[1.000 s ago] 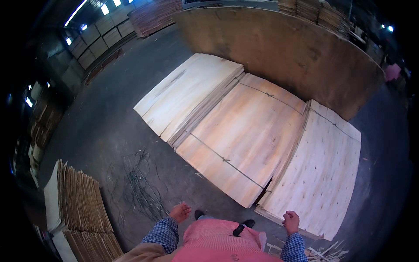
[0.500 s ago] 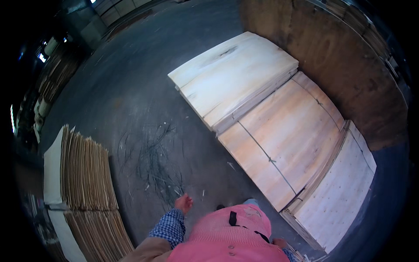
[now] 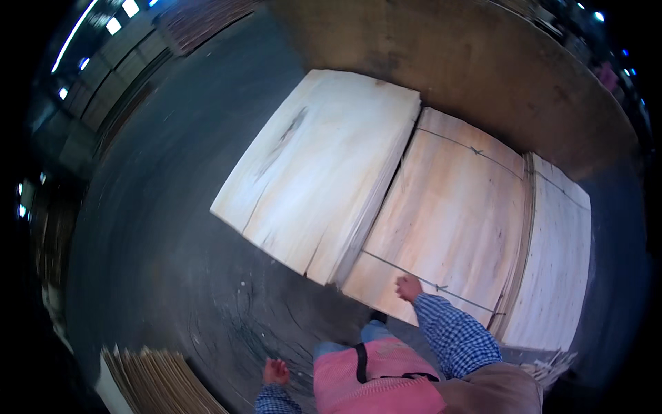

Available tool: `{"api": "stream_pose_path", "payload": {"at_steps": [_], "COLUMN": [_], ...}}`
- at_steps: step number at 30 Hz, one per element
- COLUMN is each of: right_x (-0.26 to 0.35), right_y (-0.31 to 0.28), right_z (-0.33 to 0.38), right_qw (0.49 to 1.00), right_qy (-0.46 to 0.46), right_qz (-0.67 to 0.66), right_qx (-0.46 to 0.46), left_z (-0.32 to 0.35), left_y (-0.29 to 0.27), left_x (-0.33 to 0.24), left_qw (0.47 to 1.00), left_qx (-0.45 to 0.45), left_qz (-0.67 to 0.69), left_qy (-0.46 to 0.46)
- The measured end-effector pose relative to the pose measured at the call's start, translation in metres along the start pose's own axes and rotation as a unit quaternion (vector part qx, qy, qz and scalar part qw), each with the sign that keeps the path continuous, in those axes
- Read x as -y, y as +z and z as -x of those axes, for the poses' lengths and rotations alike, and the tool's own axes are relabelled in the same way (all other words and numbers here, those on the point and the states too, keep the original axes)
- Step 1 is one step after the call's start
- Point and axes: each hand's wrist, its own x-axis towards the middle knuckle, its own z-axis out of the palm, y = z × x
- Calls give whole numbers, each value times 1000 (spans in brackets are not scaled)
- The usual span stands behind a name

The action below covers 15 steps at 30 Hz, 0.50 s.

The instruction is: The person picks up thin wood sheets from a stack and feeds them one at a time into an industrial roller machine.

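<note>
My right hand (image 3: pixel 408 288) hangs above the near edge of the middle sheet stack (image 3: pixel 448 214), its fingers curled in and nothing seen in them. Whether it touches the wood, I cannot tell. That stack of thin tan wood sheets is bound with dark cords knotted on top. Low over the floor is my left hand (image 3: pixel 276 372), holding nothing, its fingers loosely bent and a little apart. A paler stack of wood sheets (image 3: pixel 317 165) lies on the left, with a dark streak and splits in its top sheet. On the right lies a whitish corded stack (image 3: pixel 558 255).
A tall brown wooden panel (image 3: pixel 448 55) stands behind the stacks. Sheets packed on edge (image 3: pixel 158 379) fill the lower left corner. Dark cord scraps (image 3: pixel 248 324) litter the grey floor (image 3: pixel 158 228). Pale wood splinters (image 3: pixel 552 366) lie beside my right arm.
My view has turned and come nearer to the stacks. My right hand has risen from my side to above the middle stack. My left hand has dropped lower in view.
</note>
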Motion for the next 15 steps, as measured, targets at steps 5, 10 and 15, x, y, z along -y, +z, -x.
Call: {"api": "stream_pose_path", "payload": {"at_steps": [5, 10, 15], "right_x": [67, 29, 8], "right_y": [122, 201, 228], "right_z": [-75, -154, -195], "right_qw": [987, 983, 986], "right_qy": [-116, -37, 92], "right_qz": [111, 146, 66], "right_qx": [-21, -101, -122], "left_z": [-117, -187, -255], "left_y": [93, 291, 410], "left_x": [-104, -165, -162], "left_qw": [989, 968, 922], "left_qx": [112, 86, 336], "left_qz": [-95, -237, -166], "left_qy": [33, -2, -100]}}
